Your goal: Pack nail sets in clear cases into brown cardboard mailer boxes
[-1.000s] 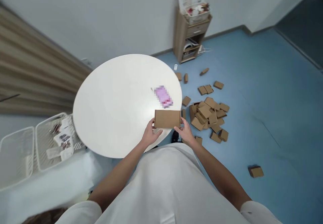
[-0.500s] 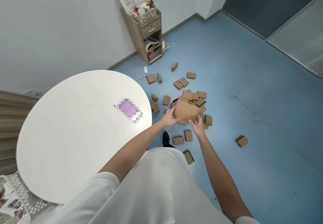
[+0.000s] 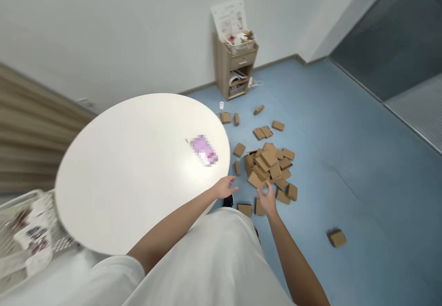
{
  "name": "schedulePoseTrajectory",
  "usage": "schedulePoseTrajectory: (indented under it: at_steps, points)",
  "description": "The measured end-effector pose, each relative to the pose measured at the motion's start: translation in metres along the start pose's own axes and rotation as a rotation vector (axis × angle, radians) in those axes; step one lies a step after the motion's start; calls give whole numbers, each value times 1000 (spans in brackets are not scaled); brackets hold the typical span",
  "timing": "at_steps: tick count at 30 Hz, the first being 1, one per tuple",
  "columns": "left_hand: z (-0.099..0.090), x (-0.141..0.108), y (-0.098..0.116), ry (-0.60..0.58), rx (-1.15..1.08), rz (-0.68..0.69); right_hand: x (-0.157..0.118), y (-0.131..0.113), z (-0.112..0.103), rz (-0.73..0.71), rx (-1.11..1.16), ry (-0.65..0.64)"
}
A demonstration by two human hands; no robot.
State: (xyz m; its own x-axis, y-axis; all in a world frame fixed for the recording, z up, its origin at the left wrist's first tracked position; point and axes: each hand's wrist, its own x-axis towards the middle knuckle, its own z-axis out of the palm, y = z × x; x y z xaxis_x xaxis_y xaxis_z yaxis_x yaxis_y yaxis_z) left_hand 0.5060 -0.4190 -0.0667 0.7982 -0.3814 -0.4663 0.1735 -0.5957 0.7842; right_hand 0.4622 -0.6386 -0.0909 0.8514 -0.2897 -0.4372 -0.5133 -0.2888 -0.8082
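Note:
My left hand [image 3: 225, 187] hovers beside the table's right edge, its fingers spread and nothing in them. Out in front of me my right hand [image 3: 267, 199] has thumb and forefinger apart, and it holds nothing that I can see. Just beyond its fingertips, in view, is a flat brown cardboard box [image 3: 255, 180] at the near side of a heap. Several more small cardboard boxes [image 3: 269, 157] lie piled at odd angles in that heap on the floor. Whether the right fingertips touch any box is unclear.
A round white table [image 3: 138, 168] stands at my left, with a pixelated purple item [image 3: 203, 149] on it. Loose boxes [image 3: 337, 238] are scattered on the blue floor. A wooden cabinet [image 3: 224, 64] stands by the wall. A white basket [image 3: 20, 200] is at lower left.
The larger cardboard box held between both hands has left them. My hands are now empty and apart, and the heap looks rearranged. The view has shifted left.

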Motion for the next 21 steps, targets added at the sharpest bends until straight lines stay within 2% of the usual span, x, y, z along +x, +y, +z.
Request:
schedulePoseTrajectory:
  at_steps: [4,9,15,18,21]
  points:
    - [-27,-66,-42,154,-137,-123,-4,-21,40,-141,-103,-117]
    - [-46,-159,-98,441,-294,-273,-23,-52,107,-279,-187,-396]
    - [-49,-249,-164,684,-502,-412,-72,-90,206,-440,-385,-739]
    - [-43,-285,-187,775,-562,-477,-109,-106,252,-492,-453,-882]
    - [-37,-316,-203,844,-618,-511,-145,-118,288,-520,-501,-1026]
